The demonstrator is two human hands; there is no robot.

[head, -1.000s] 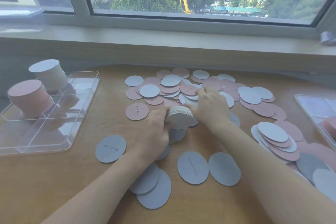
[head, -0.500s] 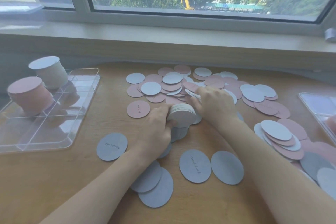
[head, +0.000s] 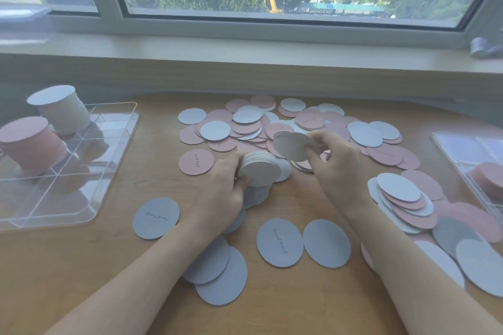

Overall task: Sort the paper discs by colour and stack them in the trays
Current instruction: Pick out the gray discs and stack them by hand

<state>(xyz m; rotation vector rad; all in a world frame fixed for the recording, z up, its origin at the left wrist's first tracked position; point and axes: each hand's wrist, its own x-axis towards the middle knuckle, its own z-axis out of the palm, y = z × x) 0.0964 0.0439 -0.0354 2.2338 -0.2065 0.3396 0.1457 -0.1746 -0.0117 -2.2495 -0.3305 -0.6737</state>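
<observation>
My left hand point(head: 223, 193) grips a thick stack of white discs point(head: 260, 171) just above the table's middle. Right of it, my right hand point(head: 336, 160) pinches a single white disc point(head: 292, 147), lifted and tilted over the stack. Behind both hands lies a loose heap of pink and white discs point(head: 245, 128). Several blue-grey discs point(head: 280, 242) lie flat near my forearms. A clear divided tray point(head: 109, 149) at the left holds a tall pink stack point(head: 30, 144) and a tall white stack point(head: 61, 107).
A second clear tray point(head: 462, 155) at the right edge holds a low pink stack point(head: 490, 179). Another overlapping pile of pink, white and grey discs point(head: 408, 204) lies at the right. A window sill point(head: 245, 49) runs along the table's far side.
My right hand has lifted one white disc out of the heap and raised it above the stack. My left hand still holds the white stack in about the same spot.
</observation>
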